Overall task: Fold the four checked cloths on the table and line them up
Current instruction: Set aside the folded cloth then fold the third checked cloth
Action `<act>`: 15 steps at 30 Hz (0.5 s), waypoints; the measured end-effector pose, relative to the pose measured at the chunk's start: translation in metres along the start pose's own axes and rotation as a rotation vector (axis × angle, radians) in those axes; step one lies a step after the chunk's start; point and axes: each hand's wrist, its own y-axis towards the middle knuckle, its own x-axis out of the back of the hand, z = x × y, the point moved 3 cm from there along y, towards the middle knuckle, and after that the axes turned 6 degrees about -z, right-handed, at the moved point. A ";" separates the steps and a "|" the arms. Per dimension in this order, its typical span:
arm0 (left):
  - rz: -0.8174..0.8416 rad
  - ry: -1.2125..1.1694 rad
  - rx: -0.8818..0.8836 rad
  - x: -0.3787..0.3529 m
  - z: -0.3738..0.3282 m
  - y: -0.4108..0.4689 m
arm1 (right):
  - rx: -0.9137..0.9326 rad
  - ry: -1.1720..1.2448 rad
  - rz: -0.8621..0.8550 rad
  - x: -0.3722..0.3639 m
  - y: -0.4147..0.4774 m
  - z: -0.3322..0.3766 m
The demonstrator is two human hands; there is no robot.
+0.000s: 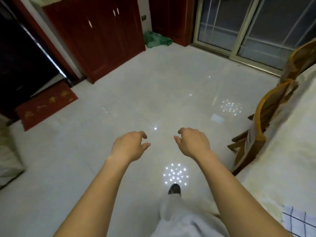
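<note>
The left hand [130,146] and right hand [193,142] hung loosely curled, empty. A checked cloth [301,223] lay at four o'clock on the counter [282,168]. Folding seemed unstarted; the next move called for turning to grasp it.

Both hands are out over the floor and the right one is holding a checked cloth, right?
No. The left hand and right hand are out over the floor, but the right holds nothing, fingers loosely curled. The head view shows a checked cloth lying on the table at the lower right, apart from both.
</note>
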 end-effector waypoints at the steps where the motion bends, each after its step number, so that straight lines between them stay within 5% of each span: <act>1: -0.015 0.013 -0.010 0.010 -0.003 0.022 | -0.007 0.013 0.006 0.000 0.019 -0.002; 8: -0.094 0.096 -0.173 0.072 -0.044 0.161 | -0.082 0.126 -0.027 0.040 0.143 -0.017; 15: 0.019 0.105 -0.210 0.070 -0.067 0.266 | -0.214 0.095 -0.054 0.067 0.214 -0.070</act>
